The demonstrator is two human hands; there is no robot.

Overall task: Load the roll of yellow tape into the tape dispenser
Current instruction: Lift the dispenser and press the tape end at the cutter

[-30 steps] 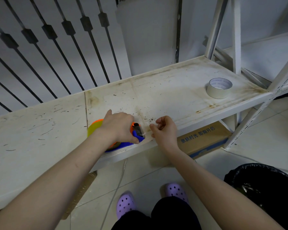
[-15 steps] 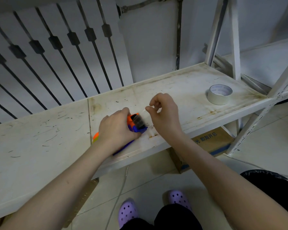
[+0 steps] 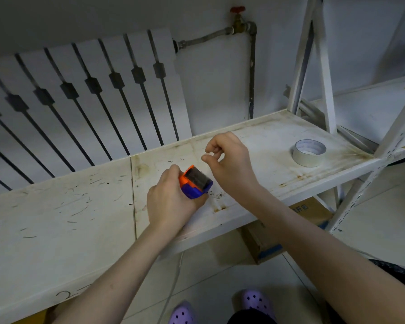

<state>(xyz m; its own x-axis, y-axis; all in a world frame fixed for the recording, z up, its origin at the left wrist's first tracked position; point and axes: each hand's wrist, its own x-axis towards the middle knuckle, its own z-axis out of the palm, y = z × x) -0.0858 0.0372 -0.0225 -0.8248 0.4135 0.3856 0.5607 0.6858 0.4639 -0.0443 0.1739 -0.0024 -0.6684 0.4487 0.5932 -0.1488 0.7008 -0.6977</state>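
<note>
My left hand (image 3: 171,202) grips the orange and blue tape dispenser (image 3: 195,183) and holds it tilted just above the stained white shelf (image 3: 255,190). Its serrated blade faces up and to the right. The hand hides the dispenser's body and any roll inside it. My right hand (image 3: 232,164) hovers just above and right of the blade, thumb and forefinger pinched together. I cannot make out a strip of tape between them. A pale roll of tape (image 3: 309,152) lies flat at the shelf's right end.
A white radiator (image 3: 80,101) stands behind the shelf, with a pipe and red valve (image 3: 237,10) on the wall. The white shelf upright (image 3: 325,78) rises at the right. A cardboard box (image 3: 290,230) sits under the shelf, and a black bag (image 3: 398,277) is on the floor at the right.
My left hand lifted the dispenser off the shelf's front edge and tipped its blade upward. My right hand rose from beside it to above the blade. The head view tilted up.
</note>
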